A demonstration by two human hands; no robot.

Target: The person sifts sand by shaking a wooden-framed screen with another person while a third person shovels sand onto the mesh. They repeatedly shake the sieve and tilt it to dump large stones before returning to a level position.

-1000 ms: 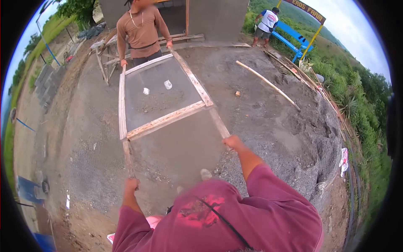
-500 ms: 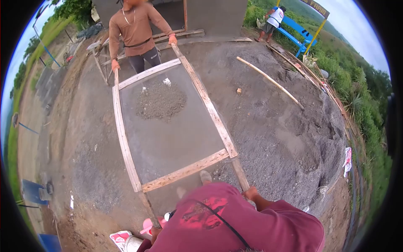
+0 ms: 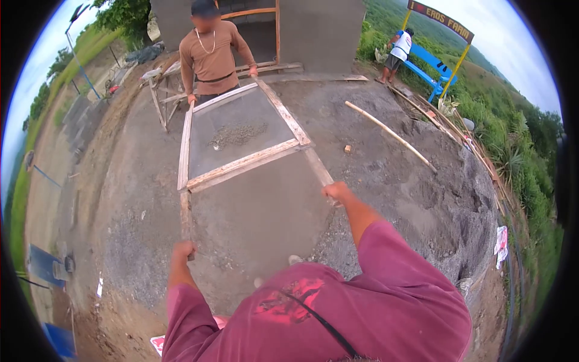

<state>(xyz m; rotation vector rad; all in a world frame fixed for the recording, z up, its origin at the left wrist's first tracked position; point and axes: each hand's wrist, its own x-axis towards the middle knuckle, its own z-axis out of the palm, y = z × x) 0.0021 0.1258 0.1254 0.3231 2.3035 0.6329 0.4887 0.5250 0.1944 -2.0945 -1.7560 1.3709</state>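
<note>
A wooden-framed mesh sieve [image 3: 241, 165] hangs off the ground between me and a person in a brown top [image 3: 214, 57]. My left hand [image 3: 184, 248] is closed around the end of its left handle, and my right hand [image 3: 336, 192] grips the right handle. Both my arms reach forward, away from my body. On the mesh lies a patch of coarse gravel [image 3: 239, 135] with a small pale piece at its near edge. The other person holds the far handles, one hand at each corner. Fine grey sand [image 3: 259, 205] covers the ground below.
A long pole [image 3: 392, 136] lies on the gravelly heap [image 3: 446, 199] to the right, near a small block [image 3: 347, 148]. Behind stand a grey wall [image 3: 319, 39] and a wooden trestle [image 3: 158, 102]. Another person [image 3: 398, 51] is by a blue bench [image 3: 431, 66]. Blue containers [image 3: 45, 265] sit at left.
The sieve has moved away from me, towards the other person, and my arms have stretched out with it. The gravel on the mesh looks flatter and more spread out.
</note>
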